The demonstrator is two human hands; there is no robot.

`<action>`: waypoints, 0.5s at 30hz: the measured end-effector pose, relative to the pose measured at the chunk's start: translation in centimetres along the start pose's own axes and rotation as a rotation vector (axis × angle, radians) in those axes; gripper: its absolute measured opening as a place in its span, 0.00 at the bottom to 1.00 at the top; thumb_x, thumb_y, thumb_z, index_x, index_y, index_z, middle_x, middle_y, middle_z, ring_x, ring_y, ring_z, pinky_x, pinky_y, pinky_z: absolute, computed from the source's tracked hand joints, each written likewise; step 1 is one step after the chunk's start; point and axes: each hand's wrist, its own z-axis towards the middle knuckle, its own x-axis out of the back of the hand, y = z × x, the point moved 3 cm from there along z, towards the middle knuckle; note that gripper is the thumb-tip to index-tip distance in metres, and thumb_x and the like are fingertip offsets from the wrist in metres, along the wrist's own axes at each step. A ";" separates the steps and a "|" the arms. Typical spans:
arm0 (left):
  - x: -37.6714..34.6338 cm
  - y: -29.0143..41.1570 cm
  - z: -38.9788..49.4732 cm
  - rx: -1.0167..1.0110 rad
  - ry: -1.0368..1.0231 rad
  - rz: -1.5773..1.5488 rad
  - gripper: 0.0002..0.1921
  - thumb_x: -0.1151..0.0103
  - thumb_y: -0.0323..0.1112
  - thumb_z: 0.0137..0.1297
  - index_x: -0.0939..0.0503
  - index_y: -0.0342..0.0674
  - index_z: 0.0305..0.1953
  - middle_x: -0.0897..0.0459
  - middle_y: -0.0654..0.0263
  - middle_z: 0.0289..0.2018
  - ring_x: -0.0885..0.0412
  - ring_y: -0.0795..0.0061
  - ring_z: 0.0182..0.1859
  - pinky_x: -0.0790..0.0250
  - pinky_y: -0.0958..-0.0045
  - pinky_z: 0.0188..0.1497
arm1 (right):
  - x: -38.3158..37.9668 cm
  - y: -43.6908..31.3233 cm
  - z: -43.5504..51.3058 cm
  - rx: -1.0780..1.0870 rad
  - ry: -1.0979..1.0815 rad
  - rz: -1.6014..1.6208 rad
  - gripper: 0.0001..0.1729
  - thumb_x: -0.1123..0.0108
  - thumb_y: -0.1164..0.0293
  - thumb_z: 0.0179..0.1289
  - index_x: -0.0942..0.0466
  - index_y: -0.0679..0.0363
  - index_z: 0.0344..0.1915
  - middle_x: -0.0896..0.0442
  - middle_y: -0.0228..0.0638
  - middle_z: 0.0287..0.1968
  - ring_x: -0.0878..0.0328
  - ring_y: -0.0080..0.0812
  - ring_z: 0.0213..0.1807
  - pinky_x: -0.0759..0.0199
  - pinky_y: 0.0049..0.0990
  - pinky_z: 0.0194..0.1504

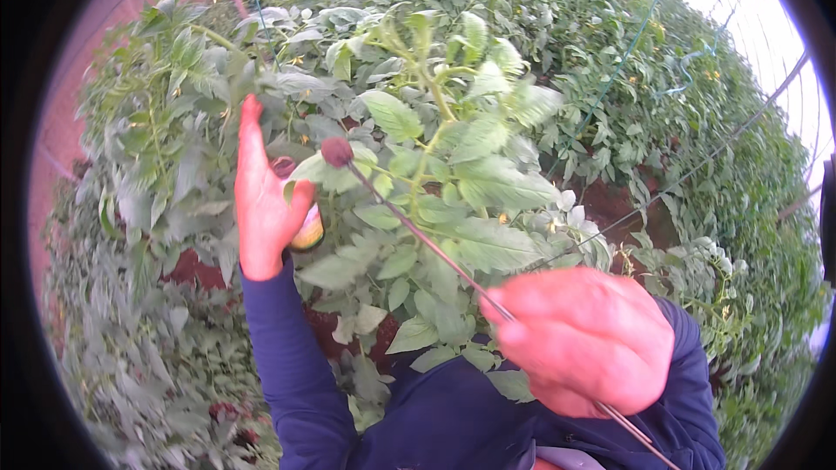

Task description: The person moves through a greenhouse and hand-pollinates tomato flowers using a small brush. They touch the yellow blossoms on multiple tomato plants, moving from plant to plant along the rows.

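In my right hand [581, 343], closed in a fist at the lower right, is a thin rod [424, 241] with a round dark red tip [337, 152]. The tip is over the leaves, a little right of my left hand [264, 202]. My left hand is raised, its fingers reaching up among the leaves and its thumb apart. A small can or bottle [308, 230] with a coloured label shows behind the thumb; whether the hand holds it, I cannot tell. A leafy tomato plant stem [423, 173] stands between my hands.
Dense tomato plants with small yellow flowers [653, 72] surround me. A green-blue string [627, 55] slants down at the right, another [258, 0] hangs at the upper left. A dark wire or cord [705, 160] crosses the right side. Reddish soil [196, 271] shows between leaves.
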 end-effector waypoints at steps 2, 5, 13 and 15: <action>0.8 -0.6 0.6 0.027 0.016 -0.094 0.53 0.30 0.25 0.61 0.48 0.36 0.85 0.38 0.48 0.82 0.27 0.67 0.73 0.24 0.67 0.65 | -2.8 1.7 2.6 0.047 -0.001 -0.106 0.17 0.38 0.89 0.61 0.15 0.75 0.51 0.10 0.55 0.46 0.07 0.50 0.45 0.09 0.40 0.45; 0.9 -1.2 0.3 0.202 0.049 -0.320 0.52 0.31 0.23 0.63 0.50 0.35 0.85 0.40 0.47 0.82 0.29 0.63 0.75 0.26 0.64 0.69 | -6.2 4.0 5.5 0.019 -0.011 -0.255 0.17 0.38 0.89 0.63 0.16 0.77 0.53 0.10 0.53 0.46 0.08 0.49 0.44 0.11 0.38 0.47; 2.1 -0.9 -0.1 0.153 -0.036 -0.327 0.55 0.29 0.22 0.60 0.50 0.34 0.85 0.39 0.45 0.82 0.39 0.58 0.83 0.39 0.59 0.80 | -10.6 10.2 10.4 -0.091 0.204 -0.165 0.12 0.38 0.86 0.73 0.16 0.72 0.54 0.10 0.48 0.42 0.08 0.37 0.40 0.13 0.31 0.42; 2.4 -0.7 -0.2 0.200 -0.038 -0.452 0.55 0.30 0.21 0.60 0.52 0.35 0.85 0.39 0.44 0.81 0.40 0.59 0.83 0.37 0.60 0.79 | -11.4 11.9 11.4 -0.062 0.278 -0.121 0.11 0.37 0.83 0.75 0.15 0.69 0.54 0.10 0.43 0.43 0.08 0.34 0.40 0.14 0.29 0.42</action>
